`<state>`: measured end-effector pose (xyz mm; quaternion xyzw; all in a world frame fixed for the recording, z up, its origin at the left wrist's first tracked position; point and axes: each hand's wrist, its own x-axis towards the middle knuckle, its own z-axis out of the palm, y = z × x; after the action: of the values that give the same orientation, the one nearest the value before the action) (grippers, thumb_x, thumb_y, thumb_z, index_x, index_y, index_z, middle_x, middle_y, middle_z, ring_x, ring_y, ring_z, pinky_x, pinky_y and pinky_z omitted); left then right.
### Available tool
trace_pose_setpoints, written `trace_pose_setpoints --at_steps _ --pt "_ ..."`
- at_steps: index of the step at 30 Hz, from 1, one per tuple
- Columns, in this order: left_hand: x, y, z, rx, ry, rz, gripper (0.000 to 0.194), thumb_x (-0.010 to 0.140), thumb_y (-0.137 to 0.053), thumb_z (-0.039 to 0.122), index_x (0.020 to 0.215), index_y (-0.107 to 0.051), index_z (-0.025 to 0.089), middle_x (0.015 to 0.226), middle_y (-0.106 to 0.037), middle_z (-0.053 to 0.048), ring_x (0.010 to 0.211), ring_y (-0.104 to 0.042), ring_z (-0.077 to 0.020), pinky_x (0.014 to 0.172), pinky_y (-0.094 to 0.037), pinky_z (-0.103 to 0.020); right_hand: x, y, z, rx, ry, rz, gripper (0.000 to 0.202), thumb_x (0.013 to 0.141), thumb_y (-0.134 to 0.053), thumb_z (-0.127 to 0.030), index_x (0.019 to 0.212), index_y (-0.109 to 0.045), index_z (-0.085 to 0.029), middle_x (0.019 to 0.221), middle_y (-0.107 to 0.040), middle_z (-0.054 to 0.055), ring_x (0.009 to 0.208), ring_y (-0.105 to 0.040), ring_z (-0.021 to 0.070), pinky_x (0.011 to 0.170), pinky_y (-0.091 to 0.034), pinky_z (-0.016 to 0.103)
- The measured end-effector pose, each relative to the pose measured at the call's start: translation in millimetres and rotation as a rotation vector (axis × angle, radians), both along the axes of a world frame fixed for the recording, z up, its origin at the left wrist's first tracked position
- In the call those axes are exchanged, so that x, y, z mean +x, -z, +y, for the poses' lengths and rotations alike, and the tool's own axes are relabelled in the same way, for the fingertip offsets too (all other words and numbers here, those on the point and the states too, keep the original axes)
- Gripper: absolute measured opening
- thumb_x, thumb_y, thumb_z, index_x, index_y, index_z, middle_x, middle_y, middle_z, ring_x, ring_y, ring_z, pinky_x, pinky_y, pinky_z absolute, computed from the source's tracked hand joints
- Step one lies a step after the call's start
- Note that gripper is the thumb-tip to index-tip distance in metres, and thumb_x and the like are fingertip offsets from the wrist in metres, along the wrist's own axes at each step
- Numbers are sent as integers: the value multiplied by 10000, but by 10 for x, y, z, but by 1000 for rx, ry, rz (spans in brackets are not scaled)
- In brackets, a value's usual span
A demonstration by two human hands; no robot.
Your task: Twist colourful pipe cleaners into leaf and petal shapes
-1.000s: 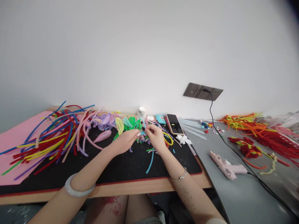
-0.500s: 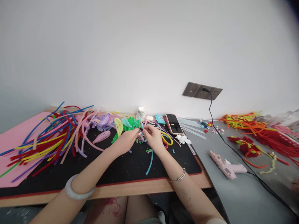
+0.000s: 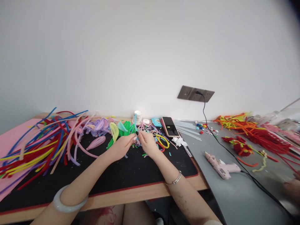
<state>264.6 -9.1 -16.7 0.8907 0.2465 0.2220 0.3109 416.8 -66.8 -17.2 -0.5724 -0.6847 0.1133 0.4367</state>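
My left hand [image 3: 123,145] and my right hand [image 3: 147,143] meet over the black mat [image 3: 112,178], fingertips pinched together. A light blue pipe cleaner [image 3: 135,120] sticks up from between them, its lower end hidden by the fingers. Just behind my left hand lie folded green pipe cleaners [image 3: 126,128] and a yellow looped bundle [image 3: 114,131]. A pink looped piece [image 3: 96,142] rests on the mat further left. To the right of my right hand is a yellow ring of pipe cleaner [image 3: 165,141].
Long mixed pipe cleaners [image 3: 47,147] spread over the left side. A paper cup [image 3: 137,116] and a phone [image 3: 170,127] stand and lie near the wall. On the grey table are a pink glue gun [image 3: 221,165], its black cord [image 3: 217,137], red pipe cleaners [image 3: 264,137] and another person's hand [image 3: 292,189].
The light blue pipe cleaner hung below my hands before; now it points up above them. My fingers have closed in nearer each other. The whole view has shifted slightly.
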Motion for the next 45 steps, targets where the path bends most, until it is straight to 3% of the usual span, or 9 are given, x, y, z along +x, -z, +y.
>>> trace_pose_setpoints --at_steps 8,12,16,19,25,33,40,45 --pt "10 107 21 122 -58 141 238 958 -279 367 898 -448 210 774 -580 -35 726 -579 -218 655 -406 -324 -20 37 6 -35 39 3 292 917 -350 -301 640 -370 -211 565 -382 -34 535 -377 121 553 -279 240" --pt "43 176 44 240 -66 77 206 947 -280 278 921 -470 202 932 -593 -85 869 -586 -229 745 -442 -339 -6 45 5 -32 36 47 319 911 -387 -327 618 -412 -201 549 -417 -31 533 -400 120 557 -301 241" --pt "35 142 66 254 -67 -7 230 932 -269 207 905 -498 193 883 -588 -78 823 -570 -210 749 -453 -333 35 49 28 -110 -39 255 377 912 -388 -425 629 -469 -190 552 -467 -19 516 -422 114 518 -327 234" --pt "3 91 92 213 -133 -43 203 924 -291 199 905 -493 190 809 -580 -57 747 -557 -198 701 -443 -321 77 43 47 -233 -121 477 380 876 -429 -496 660 -486 -189 551 -457 -33 450 -348 88 437 -287 218" --pt "-50 25 90 204 -233 -29 230 956 -259 287 888 -461 202 792 -571 -44 737 -559 -207 670 -408 -317 108 51 49 -429 -218 636 232 803 -550 -394 756 -580 -169 538 -454 -55 396 -304 65 359 -212 193" --pt "-28 -4 14 293 -253 152 266 975 -244 330 858 -451 211 784 -605 -51 714 -588 -215 606 -367 -297 -27 58 18 -420 -236 785 250 798 -564 -386 710 -572 -153 462 -445 -72 350 -259 46 337 -185 181" --pt "-32 33 19 274 -234 157 279 965 -244 291 813 -465 212 779 -620 -50 710 -593 -204 612 -362 -288 -58 108 50 -385 -278 843 287 778 -593 -419 678 -567 -151 442 -500 -53 328 -297 45 318 -239 181" --pt "-66 -21 45 214 -305 85 344 974 -210 356 839 -490 209 730 -597 -36 685 -577 -205 601 -353 -283 11 17 10 -455 -415 1056 331 760 -656 -386 1002 -607 -165 625 -652 4 415 -447 82 380 -367 203"
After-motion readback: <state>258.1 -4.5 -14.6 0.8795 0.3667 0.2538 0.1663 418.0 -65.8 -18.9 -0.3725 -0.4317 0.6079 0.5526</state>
